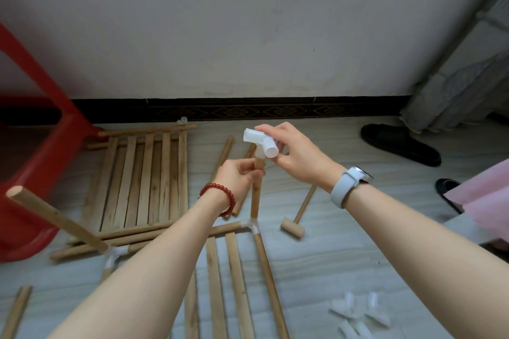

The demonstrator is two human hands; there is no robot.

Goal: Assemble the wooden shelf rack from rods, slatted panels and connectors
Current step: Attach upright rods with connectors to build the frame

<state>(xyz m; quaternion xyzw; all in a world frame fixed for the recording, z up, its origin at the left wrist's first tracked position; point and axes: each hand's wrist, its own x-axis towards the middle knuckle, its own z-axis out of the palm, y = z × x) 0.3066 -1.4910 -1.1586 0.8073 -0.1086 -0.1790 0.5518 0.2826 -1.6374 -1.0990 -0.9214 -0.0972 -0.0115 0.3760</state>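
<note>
My left hand [239,175] grips the top of an upright wooden rod [256,195]. The rod rises from a white corner connector [250,224] that joins rods lying on the floor. On the rod's upper end sits a white plastic connector [260,143], pinched by my right hand [296,151]. A second upright rod [55,217] leans at the left from another white connector [117,253]. One slatted panel [143,179] lies flat on the floor behind, and part of another panel [223,283] lies between my forearms.
A small wooden mallet [297,217] lies to the right of the frame. Several spare white connectors [360,311] sit at the lower right. Loose rods [223,157] lie mid-floor. A red plastic stool [33,146] stands left, black slippers [399,143] right, a wall behind.
</note>
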